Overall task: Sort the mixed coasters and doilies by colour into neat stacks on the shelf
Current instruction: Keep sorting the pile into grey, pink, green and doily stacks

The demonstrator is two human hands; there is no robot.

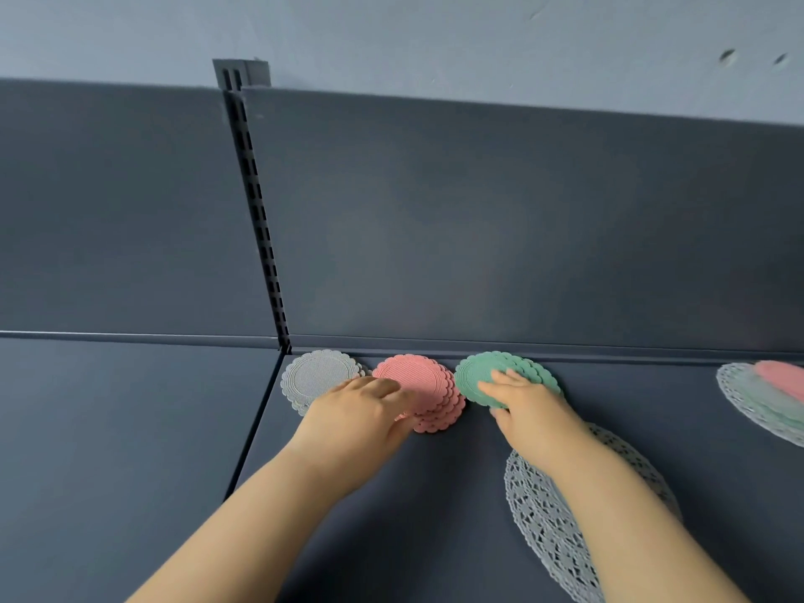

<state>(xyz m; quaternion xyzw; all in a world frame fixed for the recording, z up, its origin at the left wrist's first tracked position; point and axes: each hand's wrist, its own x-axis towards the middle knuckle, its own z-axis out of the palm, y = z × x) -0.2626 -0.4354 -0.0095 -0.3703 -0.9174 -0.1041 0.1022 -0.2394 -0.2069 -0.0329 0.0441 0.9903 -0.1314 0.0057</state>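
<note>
Fingers of the right hand (528, 406) lie across the top of the green coasters (474, 376) while the thumb curls in at their near edge, so the hand pinches the small stack; its top coaster sits shifted off those below, which fan out toward the right. Beside it, the left hand (361, 413) grips the pink coasters (417, 376) in much the same way, fingers spread over the near-left part of the top one and the thumb tucked against the near edge, with a sliver of pink showing between them. That pink stack is also uneven, its lower coasters stepping out toward the front. Both stacks stand along the back edge of the shelf (435, 515), just beside each other. To the left of the pink ones, in the shelf's back left corner, lie the grey coasters (315, 376), untouched and partly hidden by the left hand. Nearer the front edge, a grey lace doily (544, 511) lies flat under the right forearm. At the right edge of the shelf sits a blurred pile of doilies (757, 402), grey lace at the bottom with green and pink on top. Behind everything rises the dark back panel (478, 219), split by a slotted upright (261, 211), with a pale wall (391, 32) above.
</note>
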